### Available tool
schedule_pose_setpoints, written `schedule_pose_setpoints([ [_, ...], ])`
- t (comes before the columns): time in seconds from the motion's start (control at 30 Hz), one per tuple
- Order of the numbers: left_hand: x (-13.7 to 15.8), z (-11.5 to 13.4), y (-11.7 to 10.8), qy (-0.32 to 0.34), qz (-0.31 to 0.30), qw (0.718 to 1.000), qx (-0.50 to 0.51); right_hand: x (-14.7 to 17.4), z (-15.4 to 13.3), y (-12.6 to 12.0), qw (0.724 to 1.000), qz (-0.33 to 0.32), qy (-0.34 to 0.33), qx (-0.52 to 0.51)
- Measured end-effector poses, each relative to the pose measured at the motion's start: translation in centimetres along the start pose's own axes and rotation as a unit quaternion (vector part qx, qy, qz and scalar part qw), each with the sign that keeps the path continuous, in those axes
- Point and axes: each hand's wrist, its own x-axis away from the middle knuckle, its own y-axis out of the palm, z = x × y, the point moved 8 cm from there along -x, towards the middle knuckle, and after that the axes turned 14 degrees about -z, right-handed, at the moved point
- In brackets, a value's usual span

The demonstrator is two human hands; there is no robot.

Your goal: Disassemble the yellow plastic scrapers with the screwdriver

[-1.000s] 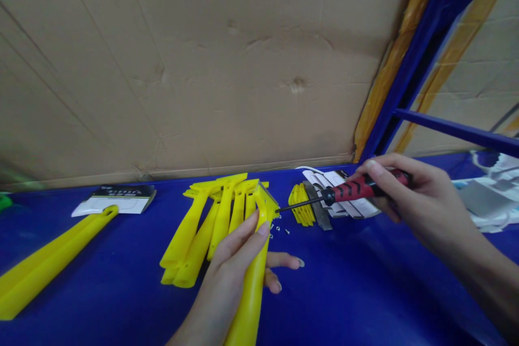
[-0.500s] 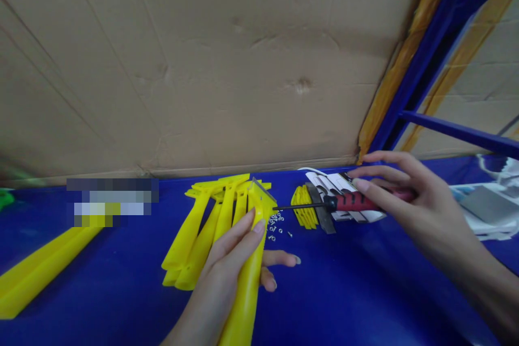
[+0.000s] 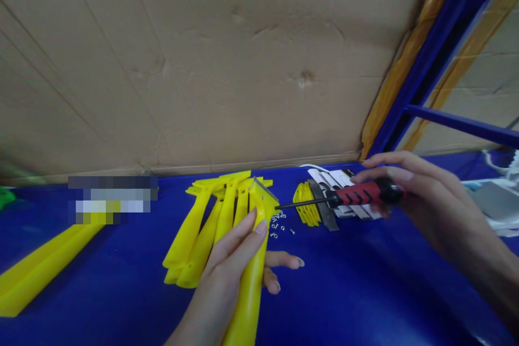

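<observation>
glossy yellow plastic scraper (image 3: 251, 275), creased cardboard backing (image 3: 211, 65)

Yellow plastic scraper (image 3: 252, 259): long flat handle, wide head carrying a thin grey blade along its far edge; held up off the blue workbench (image 3: 365, 292) near the middle of its front edge, head pointing toward the back edge, handle running down out of view.

Screwdriver (image 3: 348, 196): red-and-black ribbed grip, thin black shaft; lying nearly level above the bench, right of centre, tip apparently touching the scraper head's right side.
</observation>
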Motion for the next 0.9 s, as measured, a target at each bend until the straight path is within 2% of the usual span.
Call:
schedule_pose_setpoints([
  [0.1, 0.0, 0.0, 0.0, 0.007, -0.007, 1.000, 0.003, 0.0, 0.0, 0.0, 0.999, 0.000, 0.009, 0.047],
  [0.23, 0.1, -0.1, 0.2, 0.004, -0.013, 1.000, 0.004, -0.1, -0.6, 0.0, 0.997, 0.008, -0.062, -0.040],
  [0.33, 0.0, -0.3, 0.4, 0.000, -0.001, 1.000, -0.002, -0.1, -0.5, -0.2, 0.999, 0.012, -0.044, 0.028],
  [0.4, 0.0, -0.4, 0.6, -0.001, 0.001, 1.000, -0.004, 0.0, -1.0, -0.3, 0.997, 0.011, -0.065, 0.050],
  [0.47, -0.1, -0.4, 0.8, -0.002, -0.005, 1.000, -0.002, 0.0, -1.3, -0.2, 0.995, -0.004, -0.095, -0.007],
  [0.53, -0.1, -0.4, 0.9, -0.009, -0.007, 1.000, 0.000, -0.1, -1.0, -0.1, 0.995, -0.016, -0.090, -0.035],
  [0.63, 0.0, -0.4, 0.8, -0.012, -0.007, 1.000, -0.005, -0.1, -0.8, -0.2, 0.997, -0.004, -0.076, 0.014],
  [0.77, 0.0, -0.3, 0.8, 0.008, -0.023, 1.000, -0.002, -0.1, -1.2, 0.1, 0.992, -0.017, -0.121, -0.019],
  [0.9, -0.1, -0.6, 0.7, 0.010, -0.033, 0.999, 0.001, -0.1, -1.1, -0.1, 0.995, -0.001, -0.101, 0.027],
])
